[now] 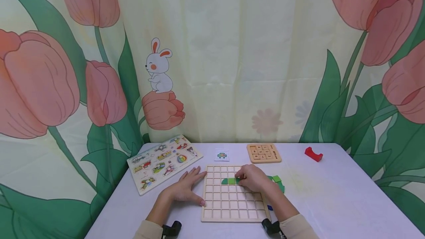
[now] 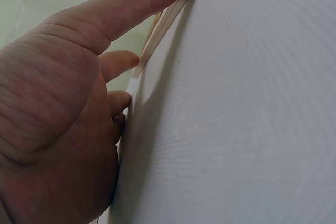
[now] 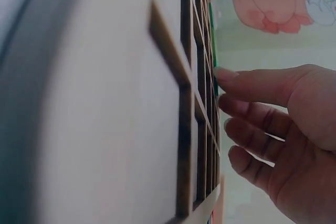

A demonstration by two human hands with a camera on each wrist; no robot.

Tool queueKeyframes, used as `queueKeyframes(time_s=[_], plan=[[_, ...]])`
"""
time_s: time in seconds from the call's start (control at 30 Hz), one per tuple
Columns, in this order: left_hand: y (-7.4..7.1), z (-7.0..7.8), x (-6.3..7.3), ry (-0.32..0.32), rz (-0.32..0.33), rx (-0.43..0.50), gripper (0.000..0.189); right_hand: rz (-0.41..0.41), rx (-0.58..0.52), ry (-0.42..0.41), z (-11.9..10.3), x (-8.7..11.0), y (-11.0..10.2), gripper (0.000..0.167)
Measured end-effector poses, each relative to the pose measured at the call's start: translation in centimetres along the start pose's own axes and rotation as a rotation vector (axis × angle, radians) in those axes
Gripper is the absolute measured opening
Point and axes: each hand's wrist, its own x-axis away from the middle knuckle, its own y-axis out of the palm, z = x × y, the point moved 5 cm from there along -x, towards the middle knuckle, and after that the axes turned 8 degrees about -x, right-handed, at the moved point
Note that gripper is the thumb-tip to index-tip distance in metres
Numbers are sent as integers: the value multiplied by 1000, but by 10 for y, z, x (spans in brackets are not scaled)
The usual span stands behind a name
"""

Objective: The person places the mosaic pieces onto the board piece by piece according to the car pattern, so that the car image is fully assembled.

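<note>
A wooden grid board (image 1: 235, 221) with raised square cells lies flat in front of me. One of its upper rows holds a dark green round-ended tile (image 1: 224, 182) and a light green square tile (image 1: 231, 181). My left hand (image 1: 185, 188) rests along the board's left edge, fingers spread, thumb touching the frame (image 2: 168, 22). Over the same row, my right hand (image 1: 254, 178) pinches a dark green tile (image 1: 237, 181) between thumb and index finger, down at the cells. The fingers partly hide this tile; the right wrist view shows its green edge (image 3: 216, 85) by the thumb tip.
More green tiles (image 1: 276, 179) lie right of the board, partly behind the right forearm, with a blue piece (image 1: 270, 208) near the edge. Behind are a pattern card (image 1: 221, 155), a wooden number puzzle (image 1: 264, 162) and a red piece (image 1: 313, 154). A picture puzzle board (image 1: 152, 165) lies left.
</note>
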Motion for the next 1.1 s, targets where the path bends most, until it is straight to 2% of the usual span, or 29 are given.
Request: queueKeyframes(time_s=[0.13, 0.27, 0.47, 0.87, 0.97, 1.1], plan=[[1, 0, -1, 1, 4, -2, 115, 26, -12, 22, 2, 3, -7, 32], [1, 0, -1, 0, 0, -2, 115, 72, -71, 30, 5, 9, -21, 31], [0, 0, 0, -7, -2, -2, 116, 129, -119, -9, 10, 18, -43, 29], [1, 0, -1, -19, -5, -5, 115, 148, -146, 46, 33, 30, -66, 34], [2, -1, -1, -22, -5, -11, 115, 156, -141, 76, 40, 33, -74, 34], [1, -1, -1, -25, -5, -13, 115, 121, -123, 141, 50, 40, -82, 31]])
